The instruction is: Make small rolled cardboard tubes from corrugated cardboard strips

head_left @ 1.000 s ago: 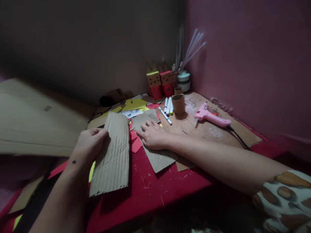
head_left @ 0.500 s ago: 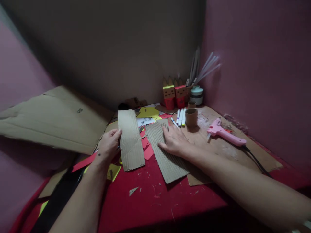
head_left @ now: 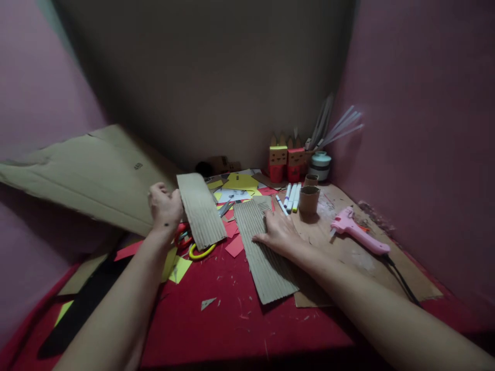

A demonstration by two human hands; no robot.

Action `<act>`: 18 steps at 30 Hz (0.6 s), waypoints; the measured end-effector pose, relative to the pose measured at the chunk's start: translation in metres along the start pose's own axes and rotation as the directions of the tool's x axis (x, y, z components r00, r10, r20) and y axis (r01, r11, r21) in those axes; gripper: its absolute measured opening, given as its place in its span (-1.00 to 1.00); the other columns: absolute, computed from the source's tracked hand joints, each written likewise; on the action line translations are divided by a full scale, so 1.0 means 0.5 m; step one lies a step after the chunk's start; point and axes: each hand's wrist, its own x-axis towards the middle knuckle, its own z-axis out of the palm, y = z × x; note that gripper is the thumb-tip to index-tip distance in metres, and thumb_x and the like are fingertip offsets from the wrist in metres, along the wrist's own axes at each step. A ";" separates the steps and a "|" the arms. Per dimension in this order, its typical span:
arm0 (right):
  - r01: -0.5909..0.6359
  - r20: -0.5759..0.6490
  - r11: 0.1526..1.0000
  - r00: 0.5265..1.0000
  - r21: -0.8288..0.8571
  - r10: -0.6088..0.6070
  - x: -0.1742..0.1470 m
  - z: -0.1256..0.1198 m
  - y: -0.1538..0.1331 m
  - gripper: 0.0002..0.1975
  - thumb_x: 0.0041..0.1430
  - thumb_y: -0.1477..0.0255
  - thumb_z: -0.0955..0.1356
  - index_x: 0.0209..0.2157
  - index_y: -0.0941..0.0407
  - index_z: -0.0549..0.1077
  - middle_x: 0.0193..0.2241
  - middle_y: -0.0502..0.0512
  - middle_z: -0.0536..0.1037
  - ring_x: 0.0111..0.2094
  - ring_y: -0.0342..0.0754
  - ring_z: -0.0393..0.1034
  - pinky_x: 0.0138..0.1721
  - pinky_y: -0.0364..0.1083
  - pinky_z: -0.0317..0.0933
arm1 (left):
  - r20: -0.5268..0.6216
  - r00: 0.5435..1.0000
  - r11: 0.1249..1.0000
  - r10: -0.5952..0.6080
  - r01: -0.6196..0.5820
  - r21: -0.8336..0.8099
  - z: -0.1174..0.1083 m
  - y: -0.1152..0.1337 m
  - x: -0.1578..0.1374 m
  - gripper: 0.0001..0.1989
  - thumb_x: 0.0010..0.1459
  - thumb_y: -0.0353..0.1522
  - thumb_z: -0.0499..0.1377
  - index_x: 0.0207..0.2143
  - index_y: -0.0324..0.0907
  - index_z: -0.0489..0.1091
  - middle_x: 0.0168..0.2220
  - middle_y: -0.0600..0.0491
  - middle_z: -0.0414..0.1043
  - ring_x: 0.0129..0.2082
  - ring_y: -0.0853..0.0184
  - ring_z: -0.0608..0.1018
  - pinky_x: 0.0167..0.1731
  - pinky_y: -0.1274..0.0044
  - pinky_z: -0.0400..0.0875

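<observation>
My left hand [head_left: 165,206] pinches the long edge of a plain cardboard strip [head_left: 201,208], lifted and tilted above the table. Below that strip are scissors with yellow handles [head_left: 201,252] and another pair with red handles [head_left: 182,236], both partly hidden. My right hand [head_left: 281,233] lies on a corrugated cardboard piece [head_left: 263,257] with ridges showing. Its thumb is spread and its fingers reach over the right edge; the fingertips are partly hidden. This ridged piece lies flat, partly over a brown cardboard sheet [head_left: 336,257].
A pink glue gun [head_left: 359,232] with a black cord lies at right. Several markers [head_left: 292,197], cardboard tubes [head_left: 309,199], two decorated figures [head_left: 286,162] and a jar [head_left: 320,165] stand or lie behind. A big cardboard panel [head_left: 96,178] leans left. Paper scraps [head_left: 234,246] dot the red cloth [head_left: 232,330].
My left hand has lifted and moved left with the cardboard strip, now more tilted, uncovering scissor handles. My right hand stays on the ridged piece. The view has shifted slightly.
</observation>
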 end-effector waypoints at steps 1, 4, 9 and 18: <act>-0.013 0.010 1.000 1.000 0.016 0.012 0.002 -0.003 0.001 -0.46 -0.07 0.17 0.44 -0.12 0.22 0.37 -0.09 0.39 0.42 0.01 0.28 0.27 -0.10 0.12 0.17 | 0.000 1.000 1.000 0.012 -0.012 0.006 -0.002 0.009 -0.007 -0.46 0.09 -0.41 0.00 0.14 -0.34 0.05 0.15 -0.31 0.14 0.00 0.19 0.40 -0.30 0.52 0.37; -0.038 0.027 0.998 0.999 0.039 0.037 0.008 -0.003 0.004 -0.47 -0.11 0.20 0.45 -0.13 0.21 0.37 -0.17 0.32 0.47 -0.06 0.25 0.33 -0.13 0.11 0.18 | 0.253 0.967 0.999 0.034 -0.030 -0.020 0.017 0.029 -0.062 -0.58 0.11 -0.36 0.06 0.05 -0.19 0.20 -0.07 -0.14 0.40 -0.24 0.27 0.52 -0.44 0.56 0.37; -0.013 -0.027 1.000 1.000 -0.010 0.012 0.009 0.014 0.012 -0.50 -0.06 0.16 0.41 -0.15 0.22 0.40 -0.08 0.38 0.42 0.00 0.25 0.28 -0.07 0.11 0.15 | 0.680 0.732 0.993 -0.036 0.101 -0.056 0.091 0.044 -0.149 -0.62 -0.03 -0.37 0.23 -0.12 -0.23 0.28 -0.72 0.20 0.30 -0.80 0.36 0.36 -0.79 0.60 0.14; -0.017 0.032 0.993 0.999 0.120 0.014 0.025 0.009 0.022 -0.76 -0.04 0.37 0.37 -0.27 0.12 0.41 -0.31 0.12 0.54 -0.20 0.08 0.40 -0.23 -0.02 0.20 | 0.823 0.565 0.909 -0.060 0.371 -0.189 0.109 0.071 -0.163 -0.85 0.05 -0.37 0.13 -0.43 -0.17 0.16 -0.54 0.00 0.45 -0.61 0.34 0.53 -0.78 0.63 0.27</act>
